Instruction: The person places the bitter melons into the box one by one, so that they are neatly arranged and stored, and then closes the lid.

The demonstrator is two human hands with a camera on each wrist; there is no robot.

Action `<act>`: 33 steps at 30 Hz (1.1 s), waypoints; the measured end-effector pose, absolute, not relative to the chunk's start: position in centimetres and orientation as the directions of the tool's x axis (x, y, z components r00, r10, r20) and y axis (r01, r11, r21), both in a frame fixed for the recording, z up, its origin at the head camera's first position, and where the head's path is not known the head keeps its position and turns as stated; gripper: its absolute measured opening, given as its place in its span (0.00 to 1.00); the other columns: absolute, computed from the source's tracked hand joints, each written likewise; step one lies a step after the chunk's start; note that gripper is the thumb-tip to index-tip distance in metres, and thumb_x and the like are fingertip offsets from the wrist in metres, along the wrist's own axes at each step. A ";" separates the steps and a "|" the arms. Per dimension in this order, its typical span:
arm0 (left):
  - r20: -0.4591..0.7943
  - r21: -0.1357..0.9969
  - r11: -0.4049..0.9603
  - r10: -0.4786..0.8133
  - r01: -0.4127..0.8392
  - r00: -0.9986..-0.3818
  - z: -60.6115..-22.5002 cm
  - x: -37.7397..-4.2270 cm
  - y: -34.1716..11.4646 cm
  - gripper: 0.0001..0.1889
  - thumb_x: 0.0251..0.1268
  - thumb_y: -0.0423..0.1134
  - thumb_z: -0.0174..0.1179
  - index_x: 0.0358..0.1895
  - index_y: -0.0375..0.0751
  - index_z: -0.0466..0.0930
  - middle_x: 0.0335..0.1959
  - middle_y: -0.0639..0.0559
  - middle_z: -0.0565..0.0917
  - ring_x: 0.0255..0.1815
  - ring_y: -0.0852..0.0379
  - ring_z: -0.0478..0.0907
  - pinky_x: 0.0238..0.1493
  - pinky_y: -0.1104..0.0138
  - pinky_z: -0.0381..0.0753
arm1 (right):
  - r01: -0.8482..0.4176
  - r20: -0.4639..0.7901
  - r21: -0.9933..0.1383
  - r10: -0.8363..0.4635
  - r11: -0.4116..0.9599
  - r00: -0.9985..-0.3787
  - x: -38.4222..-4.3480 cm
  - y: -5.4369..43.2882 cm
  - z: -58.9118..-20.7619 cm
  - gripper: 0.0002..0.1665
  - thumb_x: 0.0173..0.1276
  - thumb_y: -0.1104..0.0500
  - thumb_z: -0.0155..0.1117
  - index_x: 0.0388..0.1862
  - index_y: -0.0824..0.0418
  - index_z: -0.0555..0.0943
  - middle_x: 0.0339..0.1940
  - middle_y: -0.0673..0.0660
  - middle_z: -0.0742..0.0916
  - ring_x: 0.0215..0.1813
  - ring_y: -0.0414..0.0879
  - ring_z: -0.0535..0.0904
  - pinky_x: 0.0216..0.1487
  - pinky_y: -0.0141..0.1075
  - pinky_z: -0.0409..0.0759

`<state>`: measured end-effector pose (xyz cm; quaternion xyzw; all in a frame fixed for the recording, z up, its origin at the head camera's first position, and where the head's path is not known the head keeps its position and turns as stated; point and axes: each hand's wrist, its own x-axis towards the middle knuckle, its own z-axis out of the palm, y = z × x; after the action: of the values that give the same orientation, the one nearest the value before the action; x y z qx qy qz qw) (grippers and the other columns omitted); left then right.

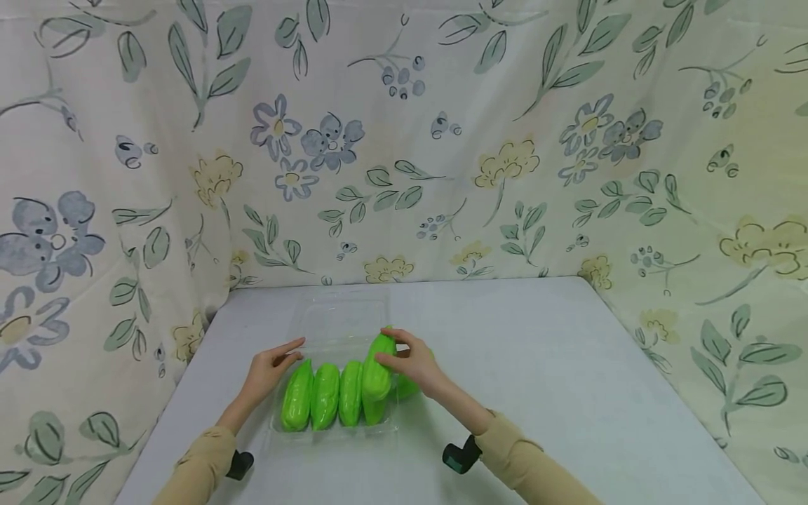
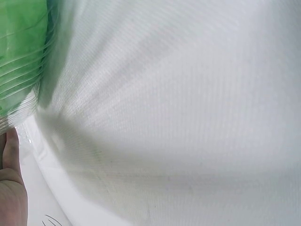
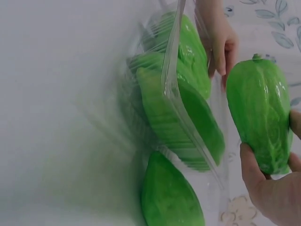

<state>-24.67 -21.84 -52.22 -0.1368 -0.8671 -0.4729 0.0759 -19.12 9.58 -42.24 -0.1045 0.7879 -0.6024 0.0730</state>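
Note:
My right hand holds a green papaya between thumb and fingers, over the right end of a clear plastic container. The right wrist view shows this papaya upright, stem on top, its lower part gripped by the fingers. Several more green papayas lie side by side in the container. My left hand pinches the container's far left corner with thumb and forefinger. Only part of that hand shows in the left wrist view, beside the ribbed plastic wall.
Another green papaya lies on the white table just outside the container's right wall, partly behind my right hand in the head view. The container's clear lid is folded back on the far side. A floral curtain hangs behind the table.

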 end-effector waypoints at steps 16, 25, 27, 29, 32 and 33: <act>0.273 0.790 0.524 0.163 0.318 -0.948 -52.3 -24.6 -21.9 0.19 0.68 0.37 0.56 0.61 0.43 0.76 0.43 0.41 0.87 0.44 0.46 0.84 0.41 0.78 0.77 | -0.053 -0.004 -0.980 -0.284 0.192 -0.959 -20.4 7.7 -44.9 0.33 0.64 0.56 0.66 0.67 0.57 0.70 0.59 0.65 0.75 0.46 0.47 0.80 0.43 0.40 0.83; 0.259 0.796 0.523 0.159 0.304 -0.953 -52.4 -24.6 -21.9 0.19 0.69 0.39 0.56 0.61 0.44 0.76 0.43 0.41 0.87 0.44 0.46 0.84 0.41 0.78 0.77 | -0.043 -0.019 -0.975 -0.276 0.217 -0.961 -20.1 6.4 -44.7 0.30 0.65 0.58 0.65 0.66 0.58 0.71 0.59 0.65 0.76 0.47 0.48 0.79 0.42 0.37 0.82; 0.258 0.795 0.526 0.158 0.302 -0.953 -52.4 -24.6 -21.9 0.19 0.69 0.39 0.56 0.61 0.44 0.76 0.43 0.42 0.87 0.44 0.46 0.84 0.41 0.78 0.77 | -0.045 -0.018 -0.975 -0.279 0.219 -0.960 -20.0 6.1 -44.6 0.30 0.65 0.59 0.64 0.66 0.60 0.70 0.59 0.67 0.76 0.47 0.50 0.79 0.41 0.36 0.81; 0.255 0.795 0.527 0.159 0.300 -0.954 -52.4 -24.7 -21.9 0.19 0.69 0.39 0.56 0.61 0.44 0.76 0.43 0.42 0.87 0.44 0.46 0.84 0.41 0.78 0.77 | -0.046 -0.018 -0.973 -0.277 0.224 -0.961 -19.9 5.9 -44.6 0.30 0.65 0.59 0.64 0.67 0.60 0.70 0.58 0.67 0.76 0.47 0.50 0.79 0.40 0.34 0.80; 0.250 0.796 0.529 0.156 0.294 -0.956 -52.5 -24.7 -21.9 0.19 0.69 0.39 0.56 0.61 0.44 0.76 0.43 0.42 0.87 0.44 0.46 0.84 0.41 0.79 0.77 | -0.045 -0.017 -0.975 -0.274 0.217 -0.962 -19.9 5.6 -44.8 0.31 0.65 0.57 0.65 0.66 0.59 0.70 0.58 0.65 0.76 0.46 0.49 0.78 0.39 0.32 0.80; 0.248 0.795 0.531 0.156 0.292 -0.956 -52.5 -24.7 -21.9 0.19 0.69 0.39 0.56 0.61 0.44 0.76 0.43 0.42 0.87 0.44 0.46 0.84 0.41 0.79 0.76 | -0.044 -0.016 -0.976 -0.272 0.213 -0.962 -19.9 5.5 -44.9 0.31 0.64 0.57 0.66 0.66 0.58 0.71 0.58 0.64 0.76 0.46 0.48 0.78 0.39 0.32 0.79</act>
<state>-24.73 -21.87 -52.47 -0.1285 -0.8719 -0.4668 0.0732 -19.90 5.54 -44.86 -0.1022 0.7733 -0.6190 0.0919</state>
